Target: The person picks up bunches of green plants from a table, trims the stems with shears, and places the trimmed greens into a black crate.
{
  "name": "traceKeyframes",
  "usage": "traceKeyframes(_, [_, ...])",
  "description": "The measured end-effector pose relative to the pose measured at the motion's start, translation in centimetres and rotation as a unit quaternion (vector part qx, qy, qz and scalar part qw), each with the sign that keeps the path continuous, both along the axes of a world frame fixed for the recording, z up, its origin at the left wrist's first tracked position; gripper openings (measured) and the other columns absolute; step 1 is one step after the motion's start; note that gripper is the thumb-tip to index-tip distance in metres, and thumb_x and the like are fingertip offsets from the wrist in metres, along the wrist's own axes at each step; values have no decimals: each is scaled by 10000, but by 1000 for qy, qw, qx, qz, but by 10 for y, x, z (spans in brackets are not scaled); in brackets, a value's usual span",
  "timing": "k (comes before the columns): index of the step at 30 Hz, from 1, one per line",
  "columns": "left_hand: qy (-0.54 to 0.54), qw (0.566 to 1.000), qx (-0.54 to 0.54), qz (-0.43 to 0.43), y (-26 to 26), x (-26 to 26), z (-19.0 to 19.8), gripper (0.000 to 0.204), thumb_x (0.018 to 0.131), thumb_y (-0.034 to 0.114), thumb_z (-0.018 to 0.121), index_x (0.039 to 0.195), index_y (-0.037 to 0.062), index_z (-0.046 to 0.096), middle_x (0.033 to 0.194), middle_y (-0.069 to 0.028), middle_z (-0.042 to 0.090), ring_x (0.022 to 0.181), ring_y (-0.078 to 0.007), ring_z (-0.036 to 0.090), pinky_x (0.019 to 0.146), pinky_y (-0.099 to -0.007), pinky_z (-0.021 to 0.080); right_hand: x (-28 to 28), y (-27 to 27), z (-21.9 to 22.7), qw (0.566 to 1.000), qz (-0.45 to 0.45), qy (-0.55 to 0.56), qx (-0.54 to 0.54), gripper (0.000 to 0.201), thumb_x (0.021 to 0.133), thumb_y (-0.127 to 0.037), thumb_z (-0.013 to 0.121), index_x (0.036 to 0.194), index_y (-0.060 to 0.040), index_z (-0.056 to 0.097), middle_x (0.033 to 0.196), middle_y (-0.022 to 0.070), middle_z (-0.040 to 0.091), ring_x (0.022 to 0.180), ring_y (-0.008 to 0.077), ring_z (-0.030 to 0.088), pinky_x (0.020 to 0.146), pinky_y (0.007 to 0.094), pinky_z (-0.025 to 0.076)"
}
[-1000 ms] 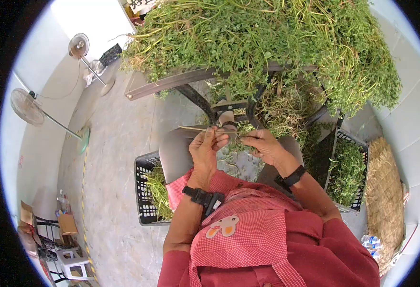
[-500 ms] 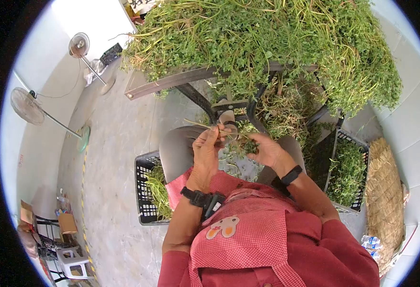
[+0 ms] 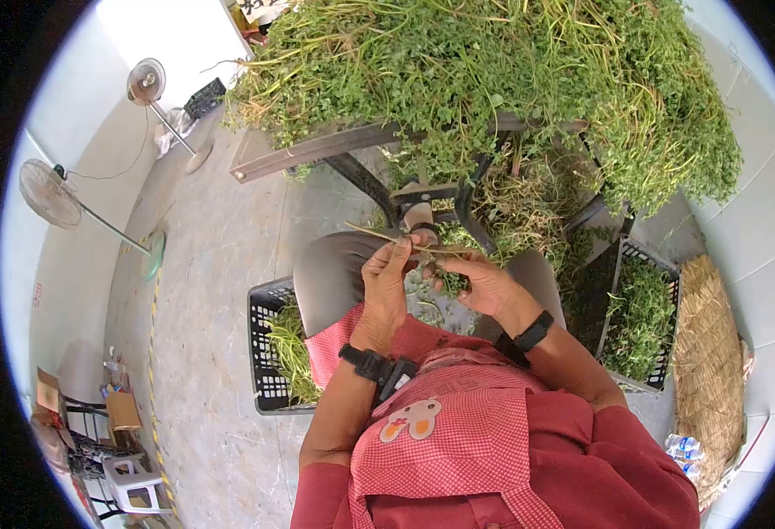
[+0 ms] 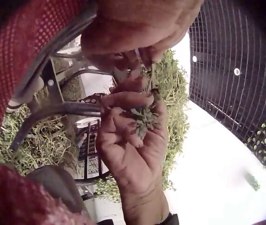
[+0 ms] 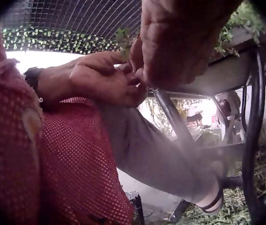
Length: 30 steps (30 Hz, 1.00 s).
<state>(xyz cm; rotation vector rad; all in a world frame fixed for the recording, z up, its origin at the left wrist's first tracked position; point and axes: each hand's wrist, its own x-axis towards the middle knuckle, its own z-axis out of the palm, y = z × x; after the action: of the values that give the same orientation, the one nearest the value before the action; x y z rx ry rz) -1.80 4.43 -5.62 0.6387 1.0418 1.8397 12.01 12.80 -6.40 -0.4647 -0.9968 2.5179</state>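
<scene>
Over the lap, the left hand (image 3: 385,280) pinches a thin stem (image 3: 365,230) between thumb and fingers; the stem's bare end sticks out up and to the left. Close on its right, the right hand (image 3: 490,284) grips the stem's other part, with green leaves (image 3: 452,282) under its fingers. In the left wrist view, a small leafy sprig (image 4: 144,121) lies against the curled fingers and palm of the right hand (image 4: 135,154). The right wrist view has both hands meeting at the fingertips, the stem mostly hidden there.
A large heap of green plants (image 3: 493,70) covers the table (image 3: 317,152) in front. Black crates stand at left (image 3: 268,379) and right (image 3: 667,353), both holding greens. More plants (image 3: 528,207) lie beneath the table. Two fans stand at the far left.
The right hand has drawn in toward the left hand and curled over the leaves, after being more spread half a second ago. The stem's free end has tilted upward.
</scene>
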Motion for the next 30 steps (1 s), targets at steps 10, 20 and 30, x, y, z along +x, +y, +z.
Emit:
traceKeyframes(10, [-20,1000,3,-11,-2,2,-4,199,887,207,586,936,26,651,1049,-82,636,837,-162,603,731,-317,483,-6,-17,18,988,-104,-22,115,163,815,-94,616,938,11,619,756,51,618,672,110,560,536,242,417])
traceKeyframes(20, [148,981,-9,122,-3,15,25,184,884,177,589,916,15,670,962,-72,671,766,-93,565,717,-248,448,0,-9,25,958,-69,-171,218,154,825,-89,610,936,16,587,773,67,622,540,103,548,374,209,330])
traceKeyframes(30, [69,992,-14,109,-2,3,14,212,884,253,596,913,59,677,884,-4,669,698,-38,536,596,-200,403,10,2,18,999,2,-31,14,198,838,-166,625,982,-44,566,788,54,593,600,107,524,389,197,316])
